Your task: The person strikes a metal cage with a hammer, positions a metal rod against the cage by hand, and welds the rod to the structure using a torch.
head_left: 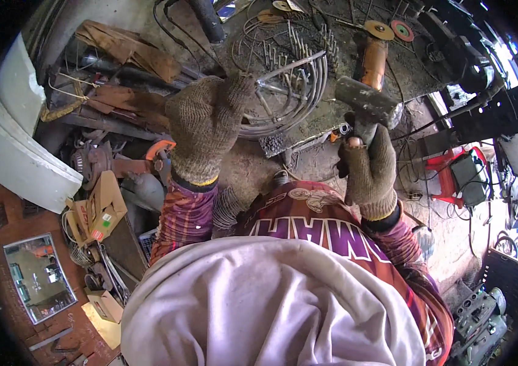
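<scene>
My left hand (205, 125), in a brown knit glove, is closed at the left end of a half-round frame of bent metal rods (314, 100). Its fingertips are hidden behind the glove's back. The frame rests on the dark work table (356, 58), its curved rods bunched along the near right side. In my right hand (373, 174), gloved alike with a bare thumb tip showing, is a hammer (369, 100). The fingers wrap its handle just below the heavy, worn head, which is raised near the table's right front edge.
Several short upright metal pins (298, 46) stand on the table behind the frame. An orange-brown cylinder (375, 61) and two grinding discs (380, 30) lie at the back right. Boxes (103, 207) and an orange-guarded tool (160, 149) are at left; a red plastic stool (445, 180) stands right.
</scene>
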{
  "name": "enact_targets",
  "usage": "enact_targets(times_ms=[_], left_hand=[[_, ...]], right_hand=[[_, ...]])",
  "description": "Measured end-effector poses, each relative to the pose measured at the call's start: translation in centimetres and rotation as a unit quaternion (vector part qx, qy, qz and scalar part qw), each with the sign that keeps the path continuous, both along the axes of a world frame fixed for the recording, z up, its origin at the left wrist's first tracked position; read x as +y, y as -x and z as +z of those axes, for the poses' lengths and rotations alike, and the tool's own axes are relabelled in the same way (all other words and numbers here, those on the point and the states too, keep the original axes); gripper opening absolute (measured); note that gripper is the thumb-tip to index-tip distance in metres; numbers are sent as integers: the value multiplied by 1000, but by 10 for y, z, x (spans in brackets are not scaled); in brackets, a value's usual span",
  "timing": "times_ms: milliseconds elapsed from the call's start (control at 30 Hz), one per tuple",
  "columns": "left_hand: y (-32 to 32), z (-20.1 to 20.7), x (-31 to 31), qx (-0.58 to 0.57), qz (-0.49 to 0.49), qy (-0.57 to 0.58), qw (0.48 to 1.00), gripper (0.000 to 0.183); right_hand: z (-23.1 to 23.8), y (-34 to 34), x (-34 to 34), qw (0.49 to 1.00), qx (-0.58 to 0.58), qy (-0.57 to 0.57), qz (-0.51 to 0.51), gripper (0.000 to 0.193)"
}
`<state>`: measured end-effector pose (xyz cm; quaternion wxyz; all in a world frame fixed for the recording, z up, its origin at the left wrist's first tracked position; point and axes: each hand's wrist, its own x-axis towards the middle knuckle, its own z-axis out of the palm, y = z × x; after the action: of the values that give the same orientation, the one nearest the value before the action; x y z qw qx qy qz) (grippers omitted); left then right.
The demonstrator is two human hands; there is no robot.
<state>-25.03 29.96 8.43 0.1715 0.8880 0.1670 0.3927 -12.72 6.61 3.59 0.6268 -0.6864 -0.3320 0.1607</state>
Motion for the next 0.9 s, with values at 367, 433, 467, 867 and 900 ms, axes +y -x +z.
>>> enact_targets(times_ms=[367, 433, 467, 867, 900], left_hand=[[6, -8, 3, -50, 15, 196, 979, 44], [7, -7, 6, -15, 10, 203, 979, 39], [8, -11, 11, -14, 11, 202, 979, 39], [11, -28, 27, 3, -81, -8, 997, 30], [11, -27, 30, 19, -82, -71, 994, 32]], right_hand=[[-12, -3, 1, 997, 77, -27, -2, 36], [-23, -8, 1, 997, 65, -48, -16, 32], [-22, -8, 1, 996, 67, -48, -15, 32], [-27, -12, 2, 984, 171, -36, -26, 33], [-28, -13, 2, 984, 172, -36, -27, 33]])
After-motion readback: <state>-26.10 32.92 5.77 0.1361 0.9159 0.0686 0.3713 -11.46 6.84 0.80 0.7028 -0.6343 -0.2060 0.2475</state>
